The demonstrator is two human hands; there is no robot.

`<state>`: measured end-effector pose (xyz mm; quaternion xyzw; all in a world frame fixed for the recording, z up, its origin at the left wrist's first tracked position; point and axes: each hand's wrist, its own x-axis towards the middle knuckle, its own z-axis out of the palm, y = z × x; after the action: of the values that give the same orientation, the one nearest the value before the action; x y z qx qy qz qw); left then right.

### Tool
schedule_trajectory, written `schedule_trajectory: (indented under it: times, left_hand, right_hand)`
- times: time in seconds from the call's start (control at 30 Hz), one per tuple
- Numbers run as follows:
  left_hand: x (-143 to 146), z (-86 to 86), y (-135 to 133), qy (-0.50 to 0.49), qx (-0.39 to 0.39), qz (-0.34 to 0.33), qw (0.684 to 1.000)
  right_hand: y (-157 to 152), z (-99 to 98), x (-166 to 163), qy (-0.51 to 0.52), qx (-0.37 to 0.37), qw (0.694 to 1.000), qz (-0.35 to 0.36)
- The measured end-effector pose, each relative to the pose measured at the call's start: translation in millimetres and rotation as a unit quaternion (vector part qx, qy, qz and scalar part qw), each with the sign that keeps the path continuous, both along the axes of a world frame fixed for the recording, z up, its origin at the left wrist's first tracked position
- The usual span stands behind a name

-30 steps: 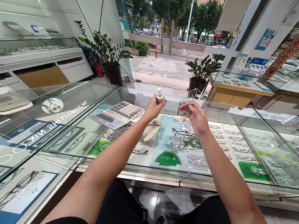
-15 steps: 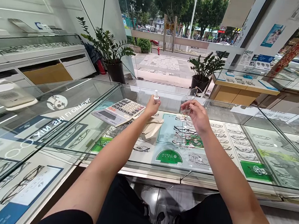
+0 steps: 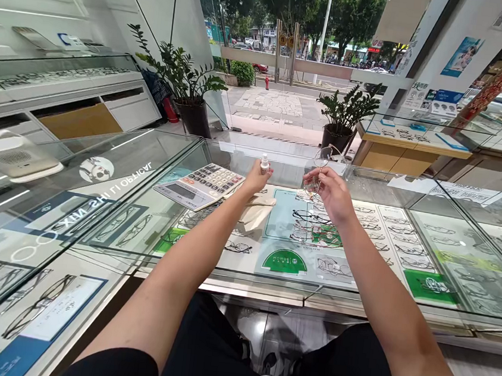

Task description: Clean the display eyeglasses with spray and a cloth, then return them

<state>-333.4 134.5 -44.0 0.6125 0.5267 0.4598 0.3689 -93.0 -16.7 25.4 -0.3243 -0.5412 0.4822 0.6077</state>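
My left hand (image 3: 257, 177) is wrapped round a small white spray bottle (image 3: 264, 161), its nozzle sticking up above the fingers. Between the thumb and fingers of my right hand (image 3: 330, 189) is a pair of thin-rimmed eyeglasses (image 3: 324, 155), held on edge above the glass counter. One lens shows above the fingers and the other beside them. Below my left wrist lies a pale cream cloth (image 3: 257, 211). A calculator (image 3: 202, 184) rests on the counter to the left of that hand.
Under the glass counter top (image 3: 280, 290) lie rows of eyeglass frames and a green card (image 3: 286, 261). A white device (image 3: 14, 154) sits on the left counter. Beyond stand two potted plants (image 3: 191, 116) and a glass door (image 3: 279, 110).
My left hand has shifted very slightly right with the spray bottle. My right hand holds the eyeglasses in nearly the same place.
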Motion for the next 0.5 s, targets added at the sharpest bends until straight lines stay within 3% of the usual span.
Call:
schedule_trajectory:
  times: [0.33, 0.5]
  left_hand:
    - [-1, 7.9, -6, 0.025, -0.003, 0.020, 0.999]
    - [7, 23.3, -25, 0.081, 0.092, 0.091, 0.988]
  right_hand:
    - [-1, 0.9, 0, -0.004, 0.000, 1.000, -0.001]
    - [-1, 2.6, 1, 0.002, 0.003, 1.000, -0.001]
